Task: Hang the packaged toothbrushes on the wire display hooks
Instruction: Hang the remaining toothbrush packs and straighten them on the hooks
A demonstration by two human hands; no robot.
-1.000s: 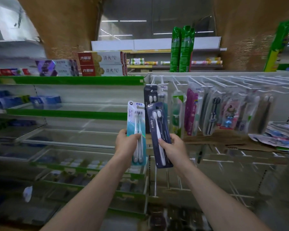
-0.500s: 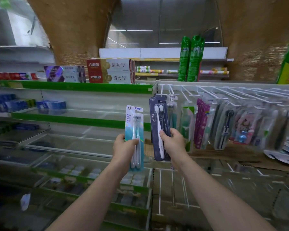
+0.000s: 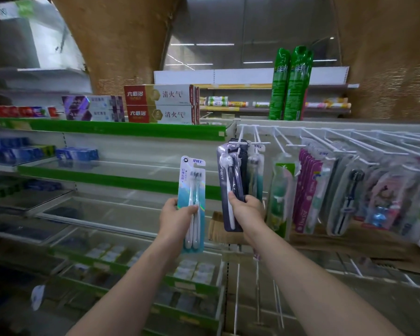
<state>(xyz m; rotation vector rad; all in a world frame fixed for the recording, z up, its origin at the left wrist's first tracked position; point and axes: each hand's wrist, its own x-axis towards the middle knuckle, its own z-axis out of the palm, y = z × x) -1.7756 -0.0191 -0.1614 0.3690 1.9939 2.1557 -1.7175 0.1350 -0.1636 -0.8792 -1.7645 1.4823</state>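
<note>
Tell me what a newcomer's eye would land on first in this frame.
Two raised hands at centre: the left hand grips a teal toothbrush pack, the right hand holds a dark toothbrush pack up at the leftmost wire hook. To the right, hanging packs crowd the hooks.

Both arms outstretched, hands raised, left point(image 3: 177, 218) and right point(image 3: 246, 209), fingers curled in gripping poses

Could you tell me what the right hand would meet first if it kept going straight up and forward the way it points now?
Probably the leftmost wire hook: the right hand holds the dark toothbrush pack just below it, though depth is unclear.
</note>
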